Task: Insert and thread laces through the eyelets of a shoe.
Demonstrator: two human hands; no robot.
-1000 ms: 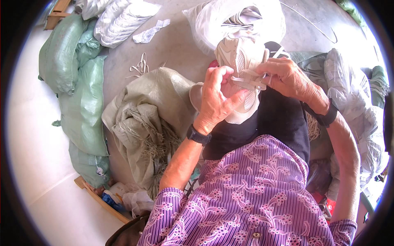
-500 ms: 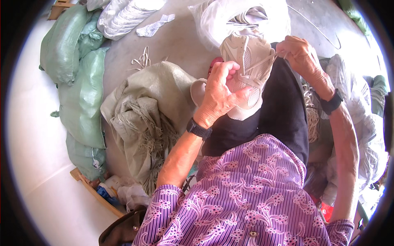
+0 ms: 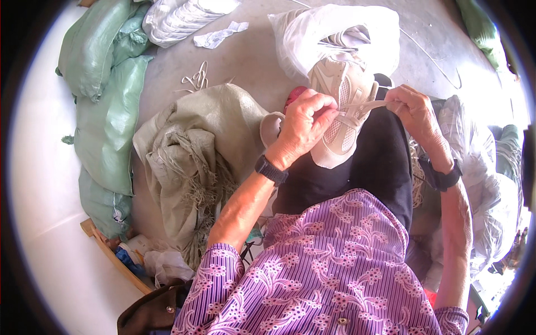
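Observation:
A beige and white shoe upper (image 3: pixel 335 137) with mesh panels lies over my dark-trousered lap, its toe pointing at me. A flat pale shoelace (image 3: pixel 368 104) runs across its eyelets. My right hand (image 3: pixel 414 113) pinches the lace and draws it taut off the upper's right side. On the left side, my left hand (image 3: pixel 303 124) is closed, thumb and forefinger pressed together on the lace at the eyelet edge. Another pale shoe piece (image 3: pixel 270 126) shows partly behind my left wrist.
Ahead is a clear plastic bag (image 3: pixel 290 42) of stacked pale pieces. Left of my legs lies a crumpled beige woven sack (image 3: pixel 234 109), with green sacks (image 3: pixel 106 131) beyond. Loose laces (image 3: pixel 196 78) lie on the floor. White plastic bags (image 3: pixel 483 190) are piled at right.
My right hand has moved lower and now stretches the lace sideways. My left thumb and forefinger, apart before, have closed at the eyelets. The view has shifted slightly.

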